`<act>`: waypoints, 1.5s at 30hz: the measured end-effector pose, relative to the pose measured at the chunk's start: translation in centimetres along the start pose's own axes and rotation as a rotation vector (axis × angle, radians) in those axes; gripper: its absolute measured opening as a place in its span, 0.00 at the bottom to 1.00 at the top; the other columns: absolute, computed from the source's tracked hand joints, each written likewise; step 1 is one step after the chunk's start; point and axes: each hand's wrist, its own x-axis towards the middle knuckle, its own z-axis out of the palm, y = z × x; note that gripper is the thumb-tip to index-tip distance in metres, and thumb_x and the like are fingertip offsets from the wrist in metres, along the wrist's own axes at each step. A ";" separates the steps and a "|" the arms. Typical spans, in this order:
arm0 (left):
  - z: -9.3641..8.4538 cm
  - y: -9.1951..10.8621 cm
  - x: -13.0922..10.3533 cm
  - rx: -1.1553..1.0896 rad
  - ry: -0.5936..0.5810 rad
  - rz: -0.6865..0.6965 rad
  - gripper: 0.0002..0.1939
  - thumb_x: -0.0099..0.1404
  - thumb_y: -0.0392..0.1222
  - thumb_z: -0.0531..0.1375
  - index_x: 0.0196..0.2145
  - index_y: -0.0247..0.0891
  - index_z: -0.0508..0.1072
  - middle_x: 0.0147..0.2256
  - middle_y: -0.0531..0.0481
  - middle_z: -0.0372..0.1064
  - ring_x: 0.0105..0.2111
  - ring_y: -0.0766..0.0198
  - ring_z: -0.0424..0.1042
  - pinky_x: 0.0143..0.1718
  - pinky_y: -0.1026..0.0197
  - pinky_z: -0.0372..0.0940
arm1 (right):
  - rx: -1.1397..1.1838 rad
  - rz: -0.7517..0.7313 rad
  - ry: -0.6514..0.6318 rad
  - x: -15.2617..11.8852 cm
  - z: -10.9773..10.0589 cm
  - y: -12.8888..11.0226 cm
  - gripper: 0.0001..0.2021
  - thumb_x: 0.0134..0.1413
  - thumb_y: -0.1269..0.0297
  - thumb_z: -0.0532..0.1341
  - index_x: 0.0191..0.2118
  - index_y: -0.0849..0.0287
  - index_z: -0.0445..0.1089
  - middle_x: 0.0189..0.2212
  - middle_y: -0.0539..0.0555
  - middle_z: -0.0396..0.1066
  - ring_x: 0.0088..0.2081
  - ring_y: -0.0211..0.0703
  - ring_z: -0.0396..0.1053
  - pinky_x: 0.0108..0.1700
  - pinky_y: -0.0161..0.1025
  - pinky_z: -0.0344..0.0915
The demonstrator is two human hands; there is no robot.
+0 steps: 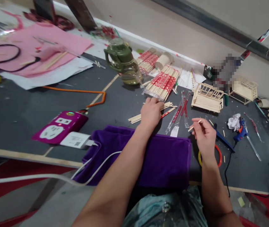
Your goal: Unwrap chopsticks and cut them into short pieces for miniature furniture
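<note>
Head camera feed gives me both bare hands over a dark table (115, 113). On the right hand (204, 134), I see thumb and fingers closed on a short stick (194, 125) near the table's front edge; something this thin calls for a fingertip pinch, I judge, and its end juts out past the fingers, probably so it can be seen. On the left hand (150, 114), the fingers curl down over the loose sticks (135, 119), whose ends poke out on both sides; I cannot tell whether they grip one or merely rest there. That pile lies just behind the purple cloth (167, 157), a spot I take to be chosen for easy reach. Wrapped chopsticks (164, 82) sit farther back beside a green jug (125, 63), like stock set out of the way. Two little wooden models, the nearer one (206, 97) and the farther one (244, 90), stand to the right, clear of the arms, perhaps because they look fragile. A glue gun (241, 130) lies at that side too, handy for the right arm, while the power strip (54, 130) is off to the left with a white charger (74, 139) plugged in.
</note>
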 end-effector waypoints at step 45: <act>-2.3 6.7 -4.7 -1.461 -0.814 -0.311 0.07 0.51 0.39 0.71 0.26 0.35 0.78 0.23 0.46 0.76 0.24 0.65 0.74 0.25 0.67 0.67 | 0.381 0.277 -0.014 0.3 0.9 1.3 0.10 0.48 0.59 0.71 0.35 0.58 0.76 0.19 0.45 0.72 0.17 0.33 0.67 0.18 0.30 0.66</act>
